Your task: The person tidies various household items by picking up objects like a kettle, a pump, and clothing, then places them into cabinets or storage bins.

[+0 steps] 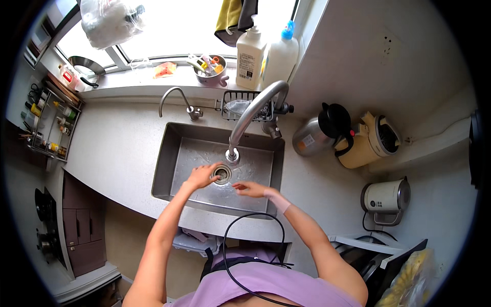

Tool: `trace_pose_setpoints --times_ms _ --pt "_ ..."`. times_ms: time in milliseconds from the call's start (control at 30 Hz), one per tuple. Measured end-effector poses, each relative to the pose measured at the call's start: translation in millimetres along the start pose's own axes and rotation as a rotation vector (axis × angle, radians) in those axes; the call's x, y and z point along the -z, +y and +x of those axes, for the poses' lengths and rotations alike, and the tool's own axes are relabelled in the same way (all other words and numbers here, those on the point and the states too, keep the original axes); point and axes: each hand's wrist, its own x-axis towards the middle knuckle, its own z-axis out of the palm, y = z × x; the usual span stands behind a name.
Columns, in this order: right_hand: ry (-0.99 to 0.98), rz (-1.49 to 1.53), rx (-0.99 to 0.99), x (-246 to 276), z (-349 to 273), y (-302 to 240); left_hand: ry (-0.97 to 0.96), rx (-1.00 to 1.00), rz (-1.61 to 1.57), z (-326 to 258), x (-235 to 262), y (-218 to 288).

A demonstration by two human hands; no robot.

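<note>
Both my hands hang over a rectangular steel sink (186, 130), with nothing visible in them. My left hand (202, 175) is at the left side of the round drain (222, 174), thumb and fingers apart. To the right of the drain is my right hand (249, 189), its fingers loosely bent and apart, pointing left. A tall curved faucet (250, 110) arches above, its spout (232, 155) ending just beyond the drain. Water drops and wet streaks mark the sink floor. Whether water is running cannot be told.
Behind the sink stand a small thin faucet (176, 89) and a black rack (225, 105). Bottles (250, 59) and a bowl of utensils (212, 79) line the windowsill. A steel thermos (309, 137), a beige container (358, 153) and a kettle (386, 196) are at right; a spice rack (53, 123) is left.
</note>
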Motion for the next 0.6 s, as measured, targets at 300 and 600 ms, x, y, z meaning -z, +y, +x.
trace_pose_setpoints --times_ms 300,600 --pt "-0.268 -0.386 -0.178 -49.2 36.5 -109.2 -0.402 0.403 -0.333 -123.2 10.6 -54.4" --pt "-0.002 0.058 0.002 -19.3 23.2 -124.2 0.148 0.294 -1.071 -151.9 26.5 -48.9"
